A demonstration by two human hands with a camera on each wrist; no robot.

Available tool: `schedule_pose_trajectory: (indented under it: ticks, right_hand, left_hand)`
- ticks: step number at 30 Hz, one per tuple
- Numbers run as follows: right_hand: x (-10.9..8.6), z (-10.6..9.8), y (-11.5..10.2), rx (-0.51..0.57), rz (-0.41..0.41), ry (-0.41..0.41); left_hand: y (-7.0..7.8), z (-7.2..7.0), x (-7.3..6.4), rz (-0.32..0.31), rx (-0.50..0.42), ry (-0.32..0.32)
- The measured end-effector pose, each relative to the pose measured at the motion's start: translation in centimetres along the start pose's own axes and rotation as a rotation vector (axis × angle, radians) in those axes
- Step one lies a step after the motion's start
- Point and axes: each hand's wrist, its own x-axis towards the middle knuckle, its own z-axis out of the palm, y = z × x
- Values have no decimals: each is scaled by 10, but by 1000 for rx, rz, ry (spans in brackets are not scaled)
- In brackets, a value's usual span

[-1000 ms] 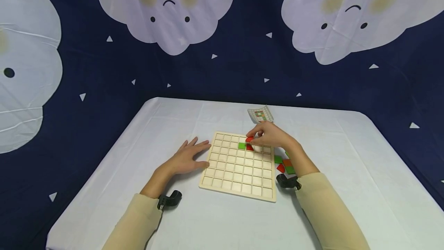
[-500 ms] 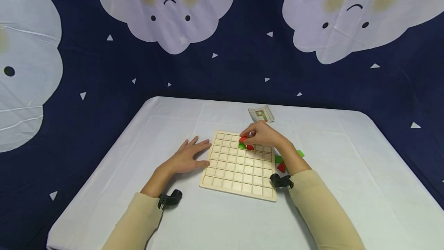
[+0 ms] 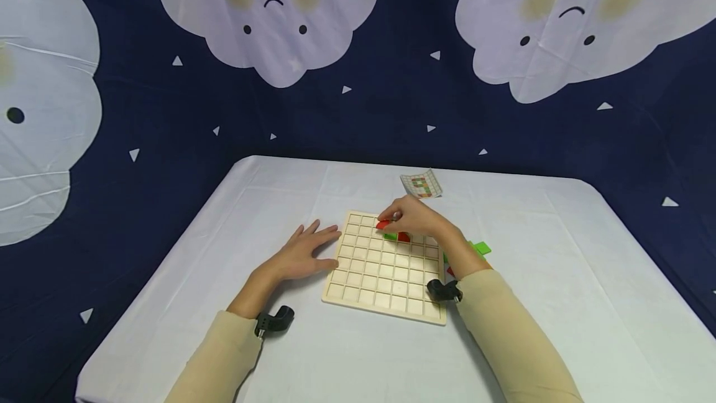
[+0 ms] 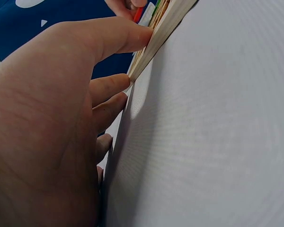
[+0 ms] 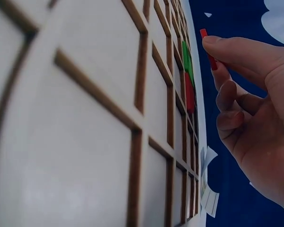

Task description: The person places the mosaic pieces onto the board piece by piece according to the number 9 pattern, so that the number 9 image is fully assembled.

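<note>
A square wooden grid board (image 3: 386, 275) lies on the white table. Spread fingers of the left hand (image 3: 304, 254) rest at its left edge, with the thumb touching the rim in the left wrist view. Over the board's far rows, the right hand (image 3: 416, 215) pinches a red tile (image 3: 383, 224) between thumb and finger; the right wrist view shows this tile (image 5: 212, 61) held clear of the grid. Just below it in the head view, a green tile (image 3: 390, 237) sits in a cell, beside a red tile with a curved edge (image 3: 403, 237).
Loose green tiles (image 3: 482, 247) and a red piece (image 3: 450, 271) lie right of the board, partly hidden by the right forearm. Behind the board is a curled paper card (image 3: 422, 184) printed with a coloured grid. A dark cloud-print cloth (image 3: 391, 111) hangs behind the table.
The right hand has moved left over the board with the red tile, from above the placed red tile to the upper left of the green one. The left hand stays put.
</note>
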Motion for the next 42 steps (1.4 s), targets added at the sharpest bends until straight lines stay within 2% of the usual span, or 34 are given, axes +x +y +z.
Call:
schedule_pose_trajectory:
  ticks: [6, 16, 42]
  right_hand:
    - [5, 5, -3, -4, 42, -19]
    - [9, 11, -8, -20, 30, -62]
    - [5, 11, -5, -4, 36, -74]
  left_hand:
    - [-1, -1, 0, 3, 2, 1]
    - [-2, -1, 0, 3, 0, 4]
    - [-1, 1, 1, 0, 9, -2]
